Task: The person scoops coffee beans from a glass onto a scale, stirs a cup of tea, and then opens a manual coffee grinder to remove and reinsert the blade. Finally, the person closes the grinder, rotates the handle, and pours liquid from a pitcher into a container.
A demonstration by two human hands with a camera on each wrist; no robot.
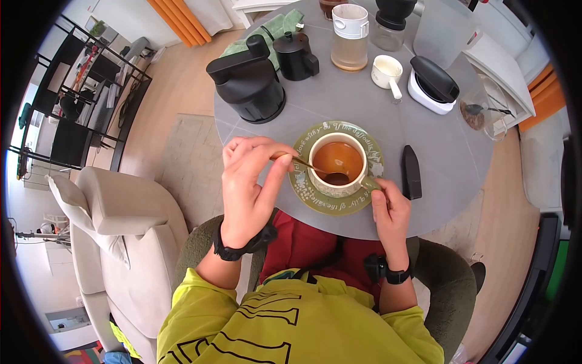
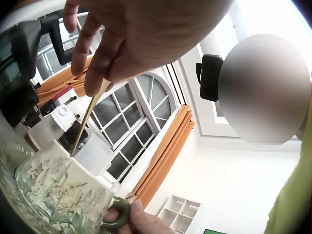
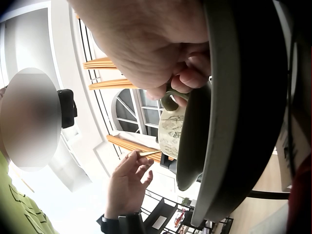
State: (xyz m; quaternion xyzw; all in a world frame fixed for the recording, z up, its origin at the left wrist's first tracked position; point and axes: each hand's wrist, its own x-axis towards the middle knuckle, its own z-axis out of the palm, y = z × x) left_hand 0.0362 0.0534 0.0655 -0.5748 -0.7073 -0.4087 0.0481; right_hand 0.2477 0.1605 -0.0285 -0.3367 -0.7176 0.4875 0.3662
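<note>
Head view: your left hand (image 1: pixel 250 182) pinches the spoon (image 1: pixel 303 162), your right hand (image 1: pixel 393 213) grips the cup handle (image 1: pixel 370 183); jerky stirring could slop amber liquid (image 1: pixel 341 153) onto the saucer (image 1: pixel 359 202).

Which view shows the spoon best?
The head view: it shows the spoon running from the left hand down into the amber liquid in the cup. The left wrist view shows its shaft, with the lower end hidden behind the cup's wall; the right wrist view shows just a short piece by that hand.
</note>
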